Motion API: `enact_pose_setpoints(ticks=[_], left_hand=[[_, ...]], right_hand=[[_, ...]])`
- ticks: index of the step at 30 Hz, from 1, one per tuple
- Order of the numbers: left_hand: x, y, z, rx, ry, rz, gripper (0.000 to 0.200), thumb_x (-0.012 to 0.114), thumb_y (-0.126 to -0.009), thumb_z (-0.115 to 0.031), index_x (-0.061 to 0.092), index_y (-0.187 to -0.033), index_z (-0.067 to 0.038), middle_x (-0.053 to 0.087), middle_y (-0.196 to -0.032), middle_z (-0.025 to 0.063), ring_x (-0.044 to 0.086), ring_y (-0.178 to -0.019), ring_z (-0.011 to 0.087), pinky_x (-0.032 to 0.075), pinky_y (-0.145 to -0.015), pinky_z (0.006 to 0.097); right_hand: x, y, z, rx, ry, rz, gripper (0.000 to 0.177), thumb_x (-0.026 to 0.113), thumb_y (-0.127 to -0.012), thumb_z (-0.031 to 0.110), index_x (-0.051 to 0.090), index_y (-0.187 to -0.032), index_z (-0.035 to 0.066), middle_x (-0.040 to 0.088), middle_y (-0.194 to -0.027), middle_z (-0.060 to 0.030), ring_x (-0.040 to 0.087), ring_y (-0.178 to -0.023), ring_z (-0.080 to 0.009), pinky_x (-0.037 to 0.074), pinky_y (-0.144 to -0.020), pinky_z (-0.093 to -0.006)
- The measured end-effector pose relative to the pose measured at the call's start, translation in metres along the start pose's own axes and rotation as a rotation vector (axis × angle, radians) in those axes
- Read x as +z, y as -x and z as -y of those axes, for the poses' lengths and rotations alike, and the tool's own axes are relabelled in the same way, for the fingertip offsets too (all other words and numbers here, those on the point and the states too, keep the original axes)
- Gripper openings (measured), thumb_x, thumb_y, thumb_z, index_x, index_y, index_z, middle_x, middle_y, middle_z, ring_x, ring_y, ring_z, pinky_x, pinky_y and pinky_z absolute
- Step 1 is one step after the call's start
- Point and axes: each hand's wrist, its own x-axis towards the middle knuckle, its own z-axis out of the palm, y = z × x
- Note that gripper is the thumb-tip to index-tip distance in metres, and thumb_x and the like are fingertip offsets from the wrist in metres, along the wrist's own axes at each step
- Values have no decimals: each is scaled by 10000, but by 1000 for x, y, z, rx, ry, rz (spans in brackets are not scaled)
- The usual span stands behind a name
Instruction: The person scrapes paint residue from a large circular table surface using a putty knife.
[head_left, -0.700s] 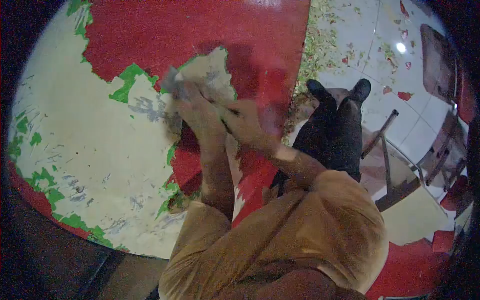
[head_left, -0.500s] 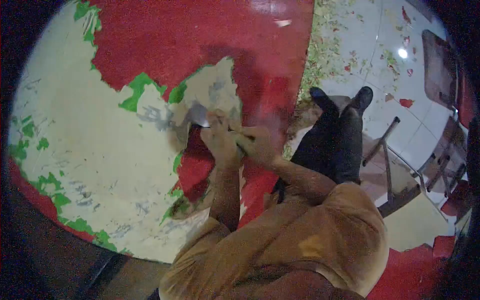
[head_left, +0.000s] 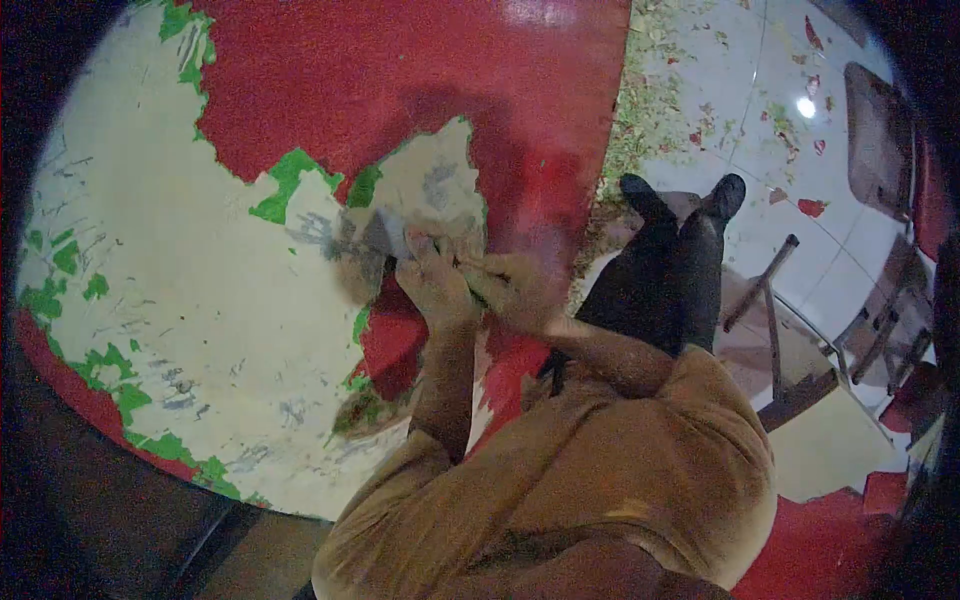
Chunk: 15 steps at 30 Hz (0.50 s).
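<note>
A scraper (head_left: 383, 234) with a flat metal blade lies against a red painted surface (head_left: 330, 80), on a pale patch where the paint is stripped. My left hand (head_left: 435, 283) is closed around the front of the scraper, near its blade. Behind it, my right hand (head_left: 512, 287) grips what looks like the greenish handle. Green paint (head_left: 292, 182) shows along the ragged edges of the red coat. The blade's working edge is hard to make out, and my fingers cover much of the tool.
Paint flakes (head_left: 650, 100) are scattered over the white tiled floor (head_left: 750, 130) at the upper right. Beside my legs (head_left: 655, 280) stands a metal-legged stool or chair (head_left: 775, 320). A dark chair back (head_left: 875, 135) is farther right.
The scraper blade has shifted slightly left across the pale patch, with both hands still on the tool. The view has also moved a little.
</note>
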Motion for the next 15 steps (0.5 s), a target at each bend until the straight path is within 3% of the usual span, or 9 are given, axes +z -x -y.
enact_pose_setpoints(ticks=[2,6,8,11,12,14,15], left_hand=[[4,-2,-11,61,-15,112,300,468,-931,-314,502,-832,-32,479,-715,4,430,-592,98,353,-519,249],[11,-12,-41,63,-272,168,292,440,-941,-295,491,-839,-26,474,-695,12,435,-579,104,358,-512,252],[-9,-1,-17,17,-252,171,281,427,-951,-277,494,-847,-25,469,-678,11,433,-575,101,362,-516,254],[-4,-8,-13,-34,-281,190,350,376,-966,-316,494,-794,-35,505,-724,38,448,-590,134,394,-547,288],[1,-11,-16,-50,-304,192,389,354,-971,-340,494,-766,-41,524,-752,52,457,-598,152,409,-562,304],[19,-17,-25,-73,-4,221,347,402,-965,-298,489,-762,-30,487,-674,28,448,-583,125,384,-536,280],[22,-18,-21,-29,-9,188,340,413,-964,-286,485,-753,-29,474,-651,21,443,-575,120,378,-528,274]], right_hand=[[-3,3,-11,-131,59,-21,263,560,-834,225,638,-990,27,558,-691,-214,549,-627,-75,453,-578,-301],[-5,-17,32,-33,80,12,224,562,-833,165,643,-975,12,559,-678,-203,548,-626,-88,455,-581,-295],[-13,0,40,22,31,20,213,554,-836,143,647,-966,3,586,-685,-189,541,-634,-86,456,-582,-292],[2,3,-43,-183,137,-55,223,542,-841,126,648,-997,5,634,-711,-146,531,-640,-84,458,-586,-291],[1,-3,-27,-124,47,-73,230,541,-844,127,645,-1012,11,643,-728,-131,532,-648,-84,459,-590,-289],[-2,-27,20,-17,-122,-108,245,538,-848,128,641,-1044,23,663,-762,-103,536,-663,-84,459,-598,-285],[-8,-21,15,14,-83,-71,248,537,-849,126,638,-1051,26,661,-763,-102,535,-664,-84,458,-600,-284]])
